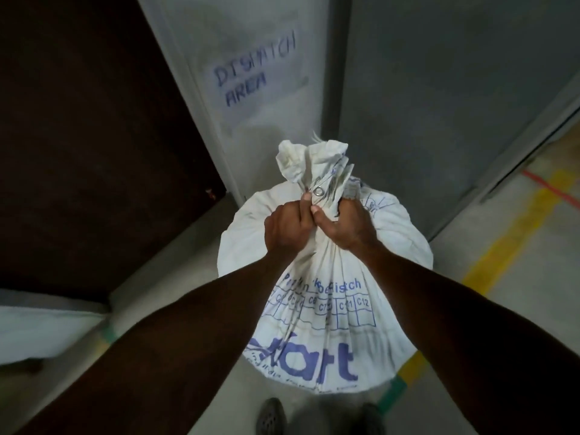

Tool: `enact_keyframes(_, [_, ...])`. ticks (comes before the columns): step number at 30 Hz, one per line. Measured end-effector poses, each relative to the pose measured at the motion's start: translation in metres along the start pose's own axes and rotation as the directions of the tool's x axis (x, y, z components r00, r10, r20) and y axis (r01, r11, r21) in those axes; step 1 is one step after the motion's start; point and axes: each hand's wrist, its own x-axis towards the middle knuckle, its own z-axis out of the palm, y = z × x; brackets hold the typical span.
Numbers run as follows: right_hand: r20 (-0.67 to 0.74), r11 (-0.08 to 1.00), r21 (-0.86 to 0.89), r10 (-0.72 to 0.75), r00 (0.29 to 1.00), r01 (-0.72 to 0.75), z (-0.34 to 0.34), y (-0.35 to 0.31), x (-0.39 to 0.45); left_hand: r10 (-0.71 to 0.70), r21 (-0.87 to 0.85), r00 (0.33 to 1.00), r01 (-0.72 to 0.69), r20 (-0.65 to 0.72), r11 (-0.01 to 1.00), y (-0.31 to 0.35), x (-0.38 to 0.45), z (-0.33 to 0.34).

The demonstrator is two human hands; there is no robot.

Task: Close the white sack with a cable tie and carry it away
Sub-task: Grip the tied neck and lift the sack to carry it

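Head view, both hands, left (287, 227), right (348, 222), fisted side by side around white sack (326, 277) neck

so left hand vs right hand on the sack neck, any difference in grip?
The left hand sits on the left side of the white sack neck, its thumb pointing up toward the metal eyelet. The right hand sits on the right side, its thumb pressed across the gathered fabric below the eyelet. Both are closed tight on the bunched neck, side by side and touching.

One white sack (323, 277), bunched at the neck. Two hands on it: left hand (287, 229), right hand (346, 226). Two shoes (271, 416) below, one handwritten wall sign (251, 73), one metal eyelet (318, 192).
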Motion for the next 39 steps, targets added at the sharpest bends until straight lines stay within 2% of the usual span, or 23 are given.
enact_keyframes(6, [0.062, 0.998, -0.052, 0.039, 0.997, -0.035, 0.082, 0.086, -0.001, 0.033, 0.061, 0.999, -0.035, 0.035, 0.998, -0.074, 0.003, 0.09])
enact_keyframes(9, [0.047, 0.992, -0.057, 0.119, 0.992, -0.116, 0.105, 0.114, 0.0, 0.063, 0.051, 0.998, -0.064, 0.024, 0.997, -0.088, 0.006, 0.116])
enact_keyframes(14, [-0.046, 0.993, 0.026, 0.119, 0.992, -0.118, 0.107, 0.137, 0.023, 0.132, 0.079, 0.99, -0.128, -0.042, 0.989, -0.083, 0.025, 0.147])
enact_keyframes(18, [-0.029, 0.994, 0.075, 0.085, 0.996, -0.082, 0.118, 0.152, 0.018, 0.167, 0.021, 0.984, -0.166, -0.053, 0.986, -0.1, 0.02, 0.17])
enact_keyframes(23, [-0.036, 0.992, 0.091, 0.093, 0.995, -0.089, 0.148, 0.163, 0.013, 0.092, -0.027, 0.995, -0.093, -0.041, 0.995, -0.129, 0.015, 0.198])
enact_keyframes(29, [-0.067, 0.996, 0.035, 0.081, 0.994, -0.079, 0.162, 0.175, 0.007, 0.067, 0.003, 0.996, -0.067, -0.061, 0.998, -0.133, 0.01, 0.213])
enact_keyframes(34, [-0.014, 0.992, 0.079, 0.104, 0.994, -0.103, 0.153, 0.172, 0.013, 0.05, -0.082, 0.999, -0.051, -0.018, 0.995, -0.127, 0.011, 0.202])
enact_keyframes(39, [0.043, 0.988, -0.059, 0.142, 0.989, -0.139, 0.122, 0.152, 0.007, 0.067, -0.001, 0.997, -0.067, 0.025, 0.998, -0.112, 0.0, 0.163])
